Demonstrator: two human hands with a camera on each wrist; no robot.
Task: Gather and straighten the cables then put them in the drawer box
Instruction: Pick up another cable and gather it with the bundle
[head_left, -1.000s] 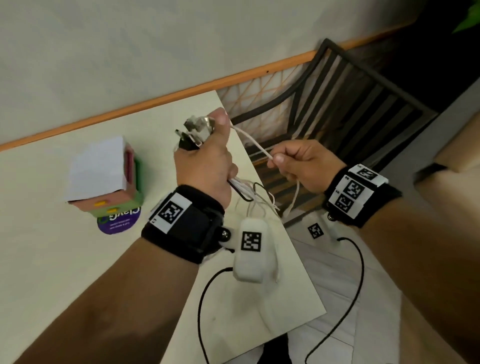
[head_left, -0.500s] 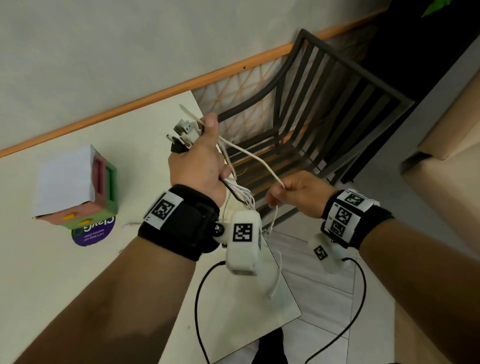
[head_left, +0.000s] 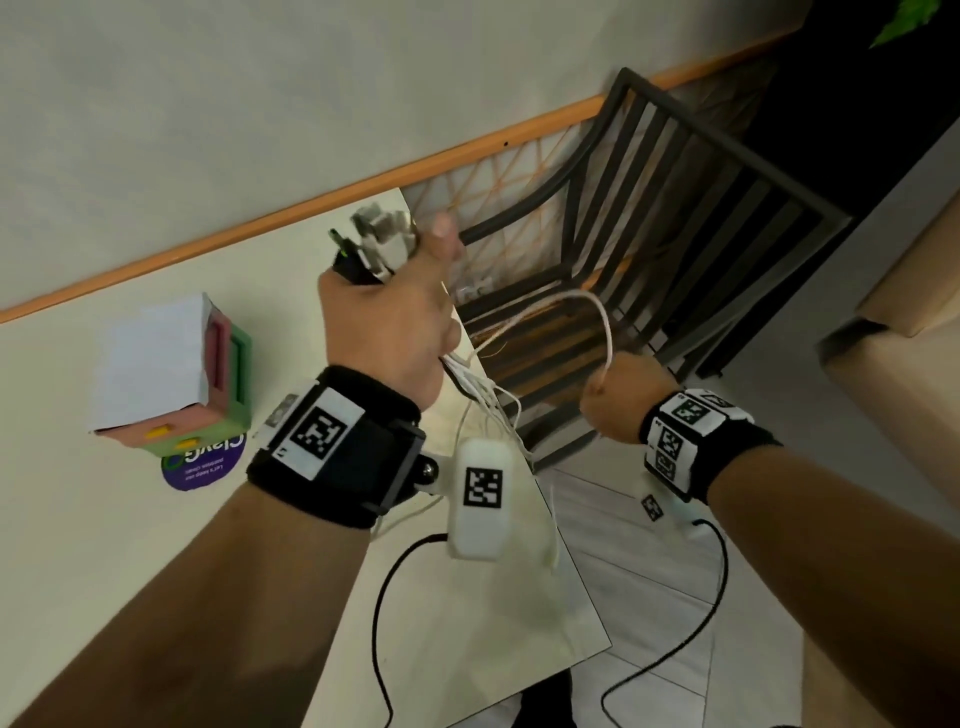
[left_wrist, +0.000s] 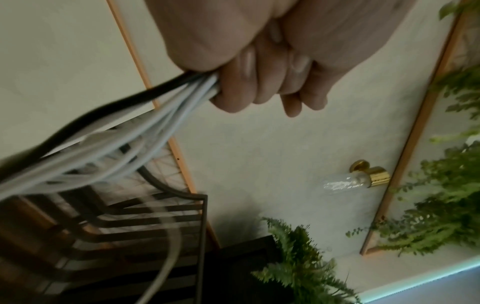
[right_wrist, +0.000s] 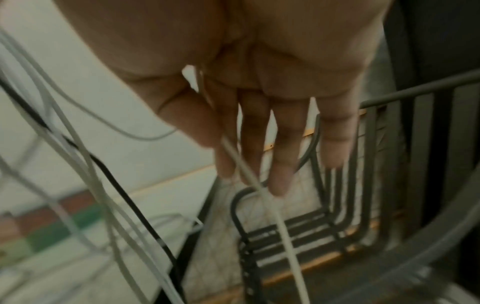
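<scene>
Cables (head_left: 480, 387), one black and the rest white, are bunched in the fisted left hand (head_left: 387, 317) above the table (head_left: 78, 519) edge. The right hand (head_left: 621, 400) pinches one white cable (head_left: 602, 322) beside them, fingers loosely extended.

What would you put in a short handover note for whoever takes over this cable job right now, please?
Left hand: fist round the cable bundle, plug ends sticking up above the table.
Right hand: holds one white cable, which arcs back to the left hand; the fingers look fairly straight in the wrist view.
Drawer box: on the table to the left, nothing visibly in it.
Done: cables gathered in one hand.
Left: finish straightening the strands, then put the bundle in the box.
</scene>
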